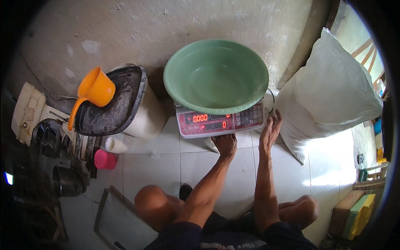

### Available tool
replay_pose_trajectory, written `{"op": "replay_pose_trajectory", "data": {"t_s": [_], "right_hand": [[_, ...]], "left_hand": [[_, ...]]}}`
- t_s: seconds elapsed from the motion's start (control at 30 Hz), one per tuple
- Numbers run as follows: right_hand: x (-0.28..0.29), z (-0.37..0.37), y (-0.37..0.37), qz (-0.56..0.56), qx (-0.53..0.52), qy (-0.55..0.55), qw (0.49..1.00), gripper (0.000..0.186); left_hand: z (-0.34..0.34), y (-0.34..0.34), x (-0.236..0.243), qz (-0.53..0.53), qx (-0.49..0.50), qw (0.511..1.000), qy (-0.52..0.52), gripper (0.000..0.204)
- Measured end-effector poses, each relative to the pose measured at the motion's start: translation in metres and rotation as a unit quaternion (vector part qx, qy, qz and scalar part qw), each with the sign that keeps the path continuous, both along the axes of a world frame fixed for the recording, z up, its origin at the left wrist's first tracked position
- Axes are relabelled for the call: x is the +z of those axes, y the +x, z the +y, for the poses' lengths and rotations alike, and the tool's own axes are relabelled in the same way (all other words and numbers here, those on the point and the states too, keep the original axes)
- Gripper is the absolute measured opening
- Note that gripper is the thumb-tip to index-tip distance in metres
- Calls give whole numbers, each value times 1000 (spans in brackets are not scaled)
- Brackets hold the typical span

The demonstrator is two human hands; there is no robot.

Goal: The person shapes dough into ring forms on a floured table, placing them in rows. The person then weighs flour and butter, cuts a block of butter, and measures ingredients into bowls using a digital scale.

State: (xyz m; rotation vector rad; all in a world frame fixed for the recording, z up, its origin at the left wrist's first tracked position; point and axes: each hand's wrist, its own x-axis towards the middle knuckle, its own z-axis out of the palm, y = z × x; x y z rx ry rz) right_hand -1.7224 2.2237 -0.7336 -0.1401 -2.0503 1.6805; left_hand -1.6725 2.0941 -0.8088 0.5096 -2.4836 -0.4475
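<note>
A wide green plastic basin (214, 79) sits on top of a digital weighing scale (191, 130) with a lit red display and a keypad. The inside of the basin holds nothing that I can see. My left hand (226, 144) is at the scale's front edge, and its fingers are hidden at the scale's underside. Just off the scale's right front corner is my right hand (270, 131), open, its fingers stretched out and pointing away from me. Whether it touches the scale I cannot tell.
Left of the scale, an orange dipper (98, 87) rests on a dark lid (112, 112) over a pale bucket (150, 116). A pink cup (105, 159) and a white cup (115, 145) are on the tiles. A large white sack (325, 91) stands at right. Behind is a wall (166, 21).
</note>
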Motion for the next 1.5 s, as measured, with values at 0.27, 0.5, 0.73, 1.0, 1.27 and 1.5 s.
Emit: {"op": "replay_pose_trajectory", "data": {"t_s": [0.27,0.5,0.73,1.0,1.27,1.5], "right_hand": [[-156,37,70,-328,271,-228,876,53],[-72,35,145,-237,458,-87,852,93],[80,14,135,102,388,-295,867,89],[180,6,23,205,313,-321,870,81],[241,-6,5,169,252,-370,878,96],[252,-12,-13,110,226,-235,939,84]], "left_hand": [[-10,62,37,-13,-139,986,91,21],[5,83,202,68,-349,926,130,16],[-34,14,373,46,-468,803,366,19],[-70,-45,444,16,-441,814,377,31],[-103,-80,425,-45,-345,872,344,33],[-127,-97,377,-104,-267,894,345,38]]}}
